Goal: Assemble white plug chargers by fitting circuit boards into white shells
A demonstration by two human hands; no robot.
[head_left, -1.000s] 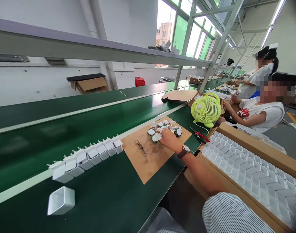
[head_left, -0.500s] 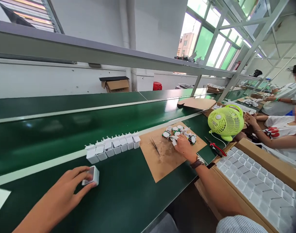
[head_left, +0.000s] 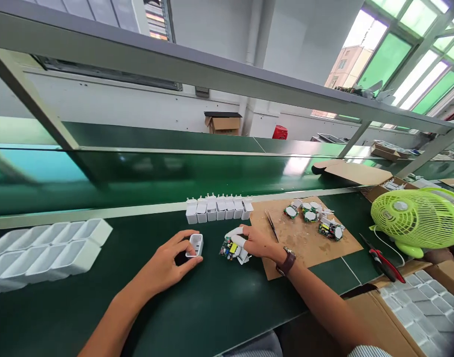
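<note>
My left hand grips a small white plastic case whose open side faces up on the green table. White covers sit on fingers of my right hand, which holds a circuit board with yellow and green parts just right of the case. White pieces hang at the board's lower side. Behind both hands stands a row of white cases with thin pins on top. More circuit boards and tweezers lie on the brown cardboard sheet.
White cases stand in two rows at left. A green fan, red-black pliers and a carton of white cases are at right. A shelf beam crosses above.
My right hand has moved left from the boards on the cardboard, bringing one board near the white case. The view has turned left, showing the two rows of cases.
</note>
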